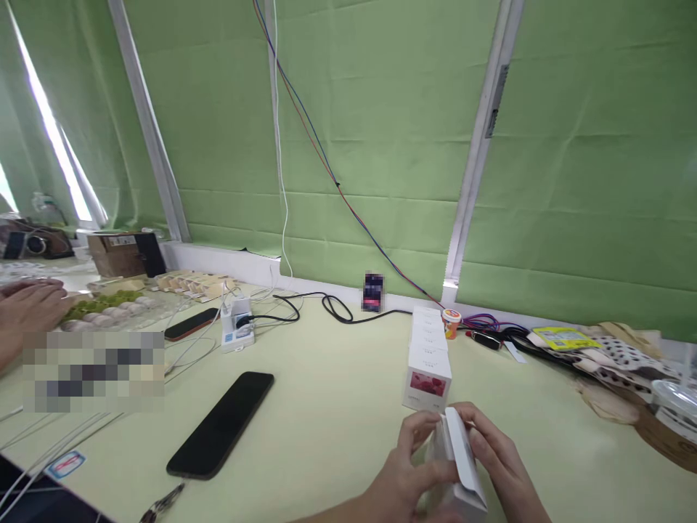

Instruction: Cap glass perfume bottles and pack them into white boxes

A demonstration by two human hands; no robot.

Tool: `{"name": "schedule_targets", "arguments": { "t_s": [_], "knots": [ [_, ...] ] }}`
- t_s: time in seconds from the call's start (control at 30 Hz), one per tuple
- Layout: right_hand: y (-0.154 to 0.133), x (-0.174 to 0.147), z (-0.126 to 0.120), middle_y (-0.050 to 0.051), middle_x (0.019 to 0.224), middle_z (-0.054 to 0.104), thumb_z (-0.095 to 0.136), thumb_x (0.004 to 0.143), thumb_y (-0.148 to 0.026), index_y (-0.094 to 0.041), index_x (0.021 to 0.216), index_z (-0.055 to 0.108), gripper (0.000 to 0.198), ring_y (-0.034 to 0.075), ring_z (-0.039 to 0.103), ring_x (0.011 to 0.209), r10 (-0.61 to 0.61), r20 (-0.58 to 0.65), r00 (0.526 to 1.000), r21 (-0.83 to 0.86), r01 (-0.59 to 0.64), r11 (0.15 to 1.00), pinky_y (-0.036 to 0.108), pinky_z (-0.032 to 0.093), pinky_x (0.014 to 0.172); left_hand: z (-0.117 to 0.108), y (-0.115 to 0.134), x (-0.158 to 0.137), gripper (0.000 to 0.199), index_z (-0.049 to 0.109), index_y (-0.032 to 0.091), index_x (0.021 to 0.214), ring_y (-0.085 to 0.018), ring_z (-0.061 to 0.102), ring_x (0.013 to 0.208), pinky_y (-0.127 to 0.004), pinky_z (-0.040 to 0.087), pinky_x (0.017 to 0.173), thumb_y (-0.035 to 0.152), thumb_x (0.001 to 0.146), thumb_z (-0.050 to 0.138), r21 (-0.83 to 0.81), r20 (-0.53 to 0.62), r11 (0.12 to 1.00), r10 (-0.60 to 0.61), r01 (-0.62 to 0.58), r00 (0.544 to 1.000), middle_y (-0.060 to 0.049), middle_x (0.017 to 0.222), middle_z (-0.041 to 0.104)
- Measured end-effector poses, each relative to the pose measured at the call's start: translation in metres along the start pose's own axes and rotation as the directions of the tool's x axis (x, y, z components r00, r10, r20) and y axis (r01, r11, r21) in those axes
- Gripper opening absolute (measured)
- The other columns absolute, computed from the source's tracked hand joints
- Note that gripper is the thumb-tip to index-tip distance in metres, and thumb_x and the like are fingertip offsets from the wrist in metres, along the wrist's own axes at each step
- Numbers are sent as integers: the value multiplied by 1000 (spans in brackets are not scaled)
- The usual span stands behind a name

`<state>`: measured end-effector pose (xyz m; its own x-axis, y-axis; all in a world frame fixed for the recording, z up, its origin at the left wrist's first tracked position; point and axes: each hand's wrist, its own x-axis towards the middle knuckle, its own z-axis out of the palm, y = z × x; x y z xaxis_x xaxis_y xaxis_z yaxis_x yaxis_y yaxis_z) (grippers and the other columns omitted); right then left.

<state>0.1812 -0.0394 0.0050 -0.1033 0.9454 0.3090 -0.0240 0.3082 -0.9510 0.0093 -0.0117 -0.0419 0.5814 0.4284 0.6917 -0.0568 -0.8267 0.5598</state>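
Near the front edge of the table, a small white carton (462, 457) stands between my two hands, its narrow top flap raised. My left hand (411, 465) grips the carton from the left, with the thumb laid across its near side. On the other side, my right hand (498, 454) has its fingers bent against the carton's far right edge and flap. Just beyond them is a row of matching white boxes (428, 359); the closest one has a pink and red picture on its front. What the carton holds inside is hidden.
A black phone (221, 425) lies at left, near a power strip (237, 327) with cables. Another person's hand (33, 312) is at far left by an egg tray (109, 309). An orange tub (451, 325) stands behind the boxes; a lidded cup (675, 414) stands at right.
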Motion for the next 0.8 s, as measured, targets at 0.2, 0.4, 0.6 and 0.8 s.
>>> {"name": "schedule_targets", "arguments": {
  "t_s": [0.2,0.4,0.6,0.8],
  "knots": [
    [4,-1,-1,1,77,60,58,81,-52,-22,89,61,31,17,53,68,76,-30,997,84,-73,994,23,40,57,10,-4,-1,68,47,41,128,-32,41,127,-44,39,105,55,67,74,70,72,992,-112,107,991,-4,142,16],
    [1,0,-3,0,71,56,56,81,-53,-20,84,60,32,16,50,64,99,-10,995,63,-98,993,24,39,57,18,-10,-6,64,36,43,136,-25,50,111,-39,51,90,46,80,65,135,39,976,-175,168,984,-6,132,34],
    [6,1,-9,0,71,53,55,82,-52,-21,80,55,31,17,48,66,67,45,997,30,-68,997,25,37,58,16,-16,-10,97,29,42,134,-27,50,106,-44,49,88,60,54,80,135,-78,990,-16,26,997,-10,135,19],
    [12,1,-11,-1,72,54,55,83,-51,-21,83,54,30,17,49,68,-1,54,999,5,1,1000,25,35,60,14,-17,-7,93,26,37,126,-29,54,101,-46,50,83,62,53,79,97,-123,995,1,11,992,-12,126,26]
  ]
}}
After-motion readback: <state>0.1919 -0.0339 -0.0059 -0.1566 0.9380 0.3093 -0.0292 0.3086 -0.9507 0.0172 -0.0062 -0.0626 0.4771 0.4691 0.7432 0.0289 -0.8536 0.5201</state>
